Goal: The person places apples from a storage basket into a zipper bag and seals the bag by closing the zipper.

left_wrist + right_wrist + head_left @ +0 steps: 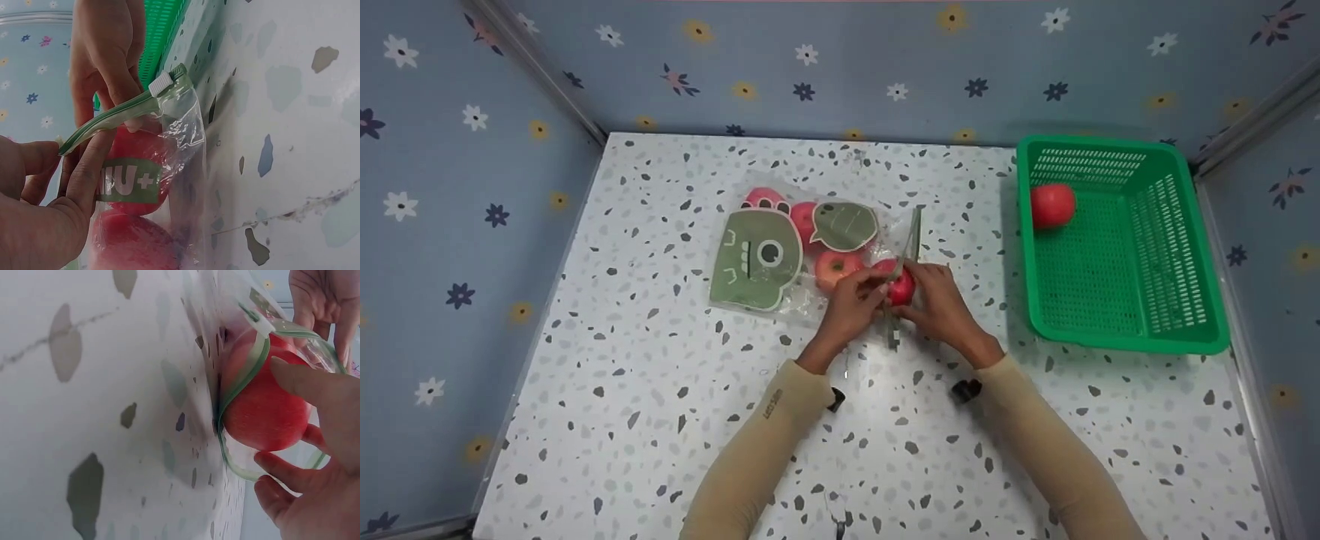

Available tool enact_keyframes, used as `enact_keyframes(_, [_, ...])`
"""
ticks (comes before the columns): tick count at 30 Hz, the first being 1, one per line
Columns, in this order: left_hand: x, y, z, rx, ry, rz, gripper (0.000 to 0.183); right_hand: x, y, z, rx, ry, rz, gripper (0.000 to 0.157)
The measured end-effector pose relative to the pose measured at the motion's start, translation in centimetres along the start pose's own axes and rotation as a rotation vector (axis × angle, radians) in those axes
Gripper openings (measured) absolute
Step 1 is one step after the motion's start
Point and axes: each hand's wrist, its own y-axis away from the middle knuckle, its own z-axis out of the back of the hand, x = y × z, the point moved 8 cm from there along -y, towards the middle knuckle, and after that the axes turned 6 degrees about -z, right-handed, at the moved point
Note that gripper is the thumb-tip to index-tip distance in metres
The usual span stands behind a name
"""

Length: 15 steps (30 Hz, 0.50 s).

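Note:
A clear slider zip bag [757, 259] with green cartoon prints lies flat, its mouth toward the right and several red apples inside. My left hand [851, 307] pinches the bag's green-striped rim [121, 109] between thumb and fingers. A white slider [161, 84] sits near one end of that rim. At the open mouth, my right hand [941, 304] holds a red apple [267, 405], thumb on top and fingers beneath. The apple is partly within the rim, with another apple [135, 239] behind it in the bag.
To the right stands a green plastic basket [1125, 345] with one red apple [1052, 206] against its left wall. The speckled white tabletop [660, 420] meets flower-patterned panels [855, 67] at the back and sides.

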Motion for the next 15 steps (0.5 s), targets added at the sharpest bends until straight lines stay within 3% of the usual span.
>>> enact_keyframes(7, [0.0, 0.0, 0.0, -0.007, 0.012, 0.007, 0.024, 0.0, -0.3, -0.2, -0.043, -0.024, -0.02, 0.077])
enact_keyframes(15, [-0.3, 0.0, 0.0, -0.009, -0.007, -0.006, 0.025, 0.4, -1.2, -1.0, -0.062, -0.04, 0.046, 0.068])
